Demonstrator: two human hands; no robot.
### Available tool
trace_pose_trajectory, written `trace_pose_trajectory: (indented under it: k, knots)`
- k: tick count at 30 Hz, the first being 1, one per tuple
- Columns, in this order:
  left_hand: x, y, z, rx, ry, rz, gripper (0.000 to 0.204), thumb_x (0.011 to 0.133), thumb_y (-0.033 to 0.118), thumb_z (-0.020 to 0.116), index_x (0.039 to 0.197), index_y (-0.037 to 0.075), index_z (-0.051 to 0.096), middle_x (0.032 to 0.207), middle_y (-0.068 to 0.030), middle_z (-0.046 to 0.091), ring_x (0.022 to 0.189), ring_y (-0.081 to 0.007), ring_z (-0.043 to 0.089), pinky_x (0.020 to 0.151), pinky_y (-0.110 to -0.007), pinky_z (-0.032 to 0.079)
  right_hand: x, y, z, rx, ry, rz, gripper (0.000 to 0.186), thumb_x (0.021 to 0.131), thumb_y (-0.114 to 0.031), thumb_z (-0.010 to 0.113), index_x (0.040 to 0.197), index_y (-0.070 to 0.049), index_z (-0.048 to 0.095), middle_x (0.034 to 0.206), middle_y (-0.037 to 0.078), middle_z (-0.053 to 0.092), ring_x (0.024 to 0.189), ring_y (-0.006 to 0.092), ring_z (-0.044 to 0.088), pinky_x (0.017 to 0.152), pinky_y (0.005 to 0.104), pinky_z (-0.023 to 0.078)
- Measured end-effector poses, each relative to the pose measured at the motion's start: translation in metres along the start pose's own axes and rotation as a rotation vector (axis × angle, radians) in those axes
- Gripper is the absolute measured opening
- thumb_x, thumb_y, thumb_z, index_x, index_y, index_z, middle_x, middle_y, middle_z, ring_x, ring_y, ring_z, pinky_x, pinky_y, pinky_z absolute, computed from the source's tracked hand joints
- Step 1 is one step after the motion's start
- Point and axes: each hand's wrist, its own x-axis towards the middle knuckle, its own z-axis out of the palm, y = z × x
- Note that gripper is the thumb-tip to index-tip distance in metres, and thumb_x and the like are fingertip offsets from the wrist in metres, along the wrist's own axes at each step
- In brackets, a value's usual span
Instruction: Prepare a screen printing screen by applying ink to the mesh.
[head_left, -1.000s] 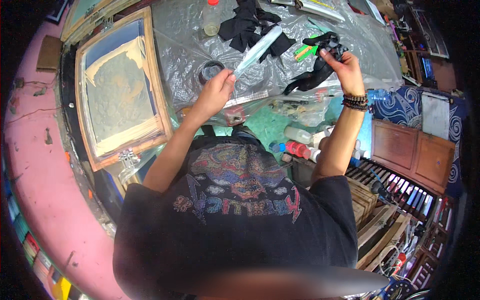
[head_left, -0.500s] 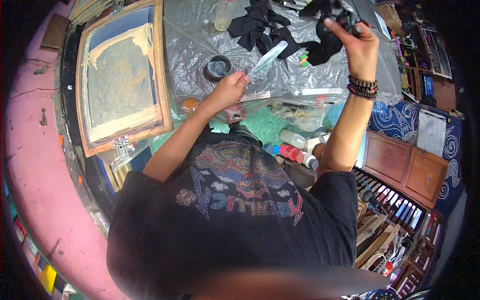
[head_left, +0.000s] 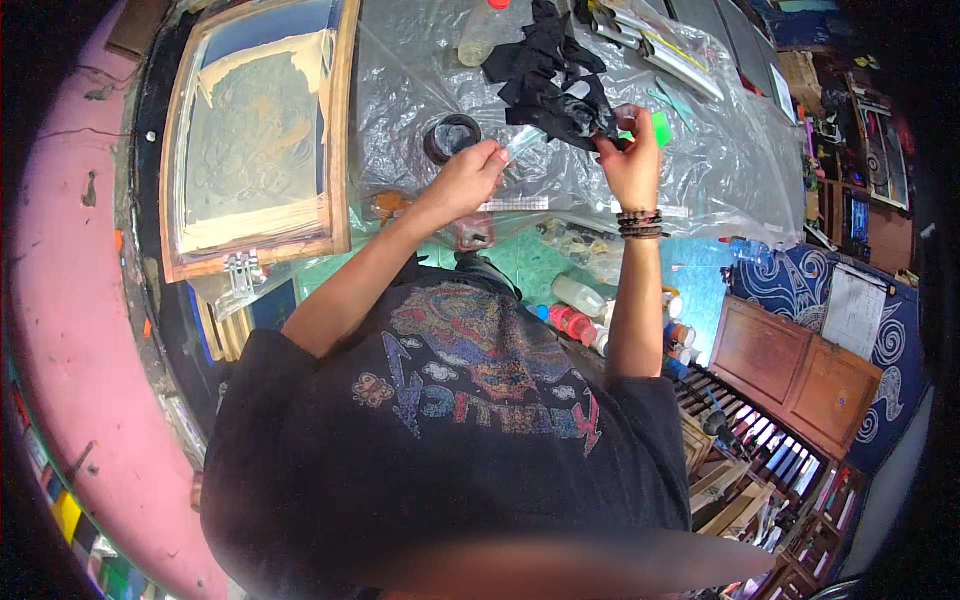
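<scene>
Over the table point(head_left: 400, 80) there, the left hand point(head_left: 474, 178) is curled tight on a pale spatula point(head_left: 526, 144), right of the tub point(head_left: 452, 137); the right hand point(head_left: 632, 165), pinching firmly, holds black cloth point(head_left: 570, 122) against the spatula's far part.

Here's my left hand point(head_left: 472, 182), fingertips pinched together just beside the round black tub point(head_left: 431, 146), while my right hand point(head_left: 632, 168) bends its fingers well right of it.

Pale translucent strip point(head_left: 523, 144), slanting up rightward, partly covered by crumpled black cloth point(head_left: 573, 122)
</scene>
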Motion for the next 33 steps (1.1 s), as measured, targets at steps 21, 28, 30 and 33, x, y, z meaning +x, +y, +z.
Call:
trace_pose_trajectory:
  k: [21,28,30,33]
  knots:
    - [-0.018,0.026,0.022,0.302,0.144,0.227,0.027,0.105,0.026,0.048,0.106,0.000,0.055,0.082,-0.0241,0.064,0.081,-0.0457,0.063,0.070,-0.050,0.047,-0.029,0.004,0.063,0.764,0.242,0.445,0.013,0.094,-0.019,0.073,0.098,-0.009,0.067,0.087,-0.004,0.066,0.069,0.0048,0.059,0.069,0.0217,0.054]
    - [-0.018,0.021,0.022,0.320,0.130,0.256,0.028,0.105,0.027,0.047,0.108,0.001,0.055,0.082,-0.0227,0.065,0.082,-0.0446,0.065,0.069,-0.051,0.047,-0.033,-0.006,0.059,1.054,-0.061,0.479,0.024,0.091,-0.027,0.077,0.097,-0.010,0.061,0.084,-0.003,0.061,0.073,0.0088,0.062,0.069,0.0275,0.057]
    - [-0.018,0.022,0.021,0.325,0.125,0.257,0.028,0.105,0.027,0.047,0.109,0.001,0.055,0.082,-0.0228,0.066,0.082,-0.0447,0.065,0.069,-0.052,0.047,-0.031,-0.003,0.058,1.055,-0.074,0.507,0.024,0.092,-0.028,0.076,0.099,-0.010,0.061,0.085,-0.003,0.062,0.074,0.0090,0.063,0.067,0.0261,0.057]
    - [-0.018,0.021,0.021,0.370,0.132,0.266,0.028,0.105,0.027,0.047,0.110,0.001,0.054,0.083,-0.0242,0.066,0.083,-0.0456,0.065,0.069,-0.052,0.047,-0.030,-0.006,0.056,1.055,-0.101,0.539,0.025,0.092,-0.027,0.075,0.102,-0.008,0.063,0.088,-0.001,0.066,0.074,0.0093,0.064,0.064,0.0237,0.055]
